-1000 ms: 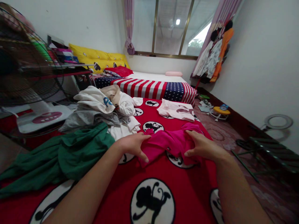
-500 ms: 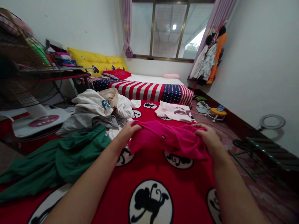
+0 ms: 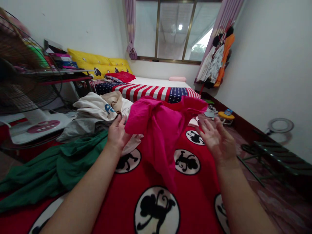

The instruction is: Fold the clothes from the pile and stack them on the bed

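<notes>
A bright pink garment [image 3: 161, 120] is spread in the air between my hands, its lower part hanging towards the red blanket [image 3: 195, 201] with black monkey prints. My left hand [image 3: 118, 131] is open, palm inward, close to the garment's left edge; whether it touches the cloth I cannot tell. Apart from the garment on the right, my right hand [image 3: 216, 139] has its fingers spread and holds nothing. Behind the pink cloth, the pale pink folded shirt [image 3: 194, 121] is mostly hidden. Left of my left hand lie a heap of white and grey clothes [image 3: 94, 107] and a green garment [image 3: 65, 162].
An electric fan [image 3: 36, 123] stands at the left beside a cluttered small table [image 3: 80, 73]. Beyond the blanket is a bed with a striped, starred cover [image 3: 141, 92]. On the right are a dark slatted bench [image 3: 282, 159], a yellow stool [image 3: 226, 115] and hanging clothes [image 3: 216, 65].
Both hands have opened and the pink garment has gone from being gripped at its two ends to flying up loose. The right hand has come off the cloth.
</notes>
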Tool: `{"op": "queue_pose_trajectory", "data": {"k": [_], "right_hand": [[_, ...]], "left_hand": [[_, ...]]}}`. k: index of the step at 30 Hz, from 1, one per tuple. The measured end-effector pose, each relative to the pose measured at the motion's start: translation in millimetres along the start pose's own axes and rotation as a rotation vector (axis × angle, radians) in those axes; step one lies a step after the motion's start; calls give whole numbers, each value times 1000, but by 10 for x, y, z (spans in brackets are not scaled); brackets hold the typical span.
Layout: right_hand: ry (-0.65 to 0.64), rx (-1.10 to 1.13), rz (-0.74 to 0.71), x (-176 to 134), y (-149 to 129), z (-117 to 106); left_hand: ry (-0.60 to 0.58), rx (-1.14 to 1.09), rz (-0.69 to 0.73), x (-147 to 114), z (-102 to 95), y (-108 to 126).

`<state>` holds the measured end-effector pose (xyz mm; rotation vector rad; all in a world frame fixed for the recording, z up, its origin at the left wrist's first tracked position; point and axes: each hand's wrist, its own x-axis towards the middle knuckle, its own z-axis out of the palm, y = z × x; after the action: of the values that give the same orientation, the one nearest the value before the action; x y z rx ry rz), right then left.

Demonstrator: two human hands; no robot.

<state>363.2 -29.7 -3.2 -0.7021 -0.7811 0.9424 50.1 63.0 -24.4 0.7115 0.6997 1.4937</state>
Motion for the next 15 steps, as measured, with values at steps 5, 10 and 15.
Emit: {"op": "queue_pose_trajectory", "data": {"k": [5, 10, 15], "right_hand": [[59, -474, 214, 124, 308, -275], [-318, -1282, 465, 24, 568, -268], [-454, -1546, 264, -172, 874, -18]], "left_hand": [[106, 336, -31, 64, -171, -192], [-228, 982, -169, -61, -89, -328], [-529, 1516, -15, -267, 77, -488]]}}
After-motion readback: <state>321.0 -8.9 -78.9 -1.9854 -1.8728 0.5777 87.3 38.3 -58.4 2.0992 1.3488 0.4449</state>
